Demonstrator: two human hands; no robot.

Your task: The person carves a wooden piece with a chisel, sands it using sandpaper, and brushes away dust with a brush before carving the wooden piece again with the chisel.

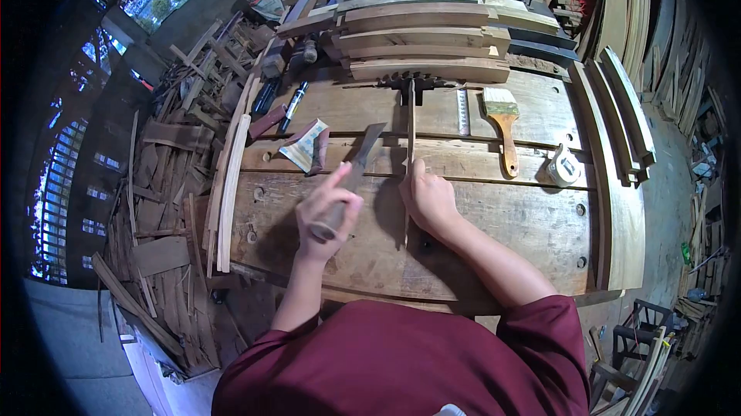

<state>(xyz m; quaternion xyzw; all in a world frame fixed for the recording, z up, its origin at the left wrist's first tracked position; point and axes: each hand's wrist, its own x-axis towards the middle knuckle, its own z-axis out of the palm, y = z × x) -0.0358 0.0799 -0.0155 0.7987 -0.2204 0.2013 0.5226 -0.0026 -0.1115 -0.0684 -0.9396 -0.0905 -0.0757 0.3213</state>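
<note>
My left hand is closed around the wooden handle of a chisel, its flat metal blade pointing away and a little to the right. That hand is slightly blurred, above the workbench. Right of it, my right hand grips a thin wooden strip that runs from near me toward the far side of the bench. The chisel blade is apart from the strip. Left of the blade lies a folded piece of patterned sandpaper.
Curved wooden pieces are stacked at the bench's far side, with more along the right edge. A brush, tape measure, metal ruler and marker lie on top. Scrap wood is heaped at left.
</note>
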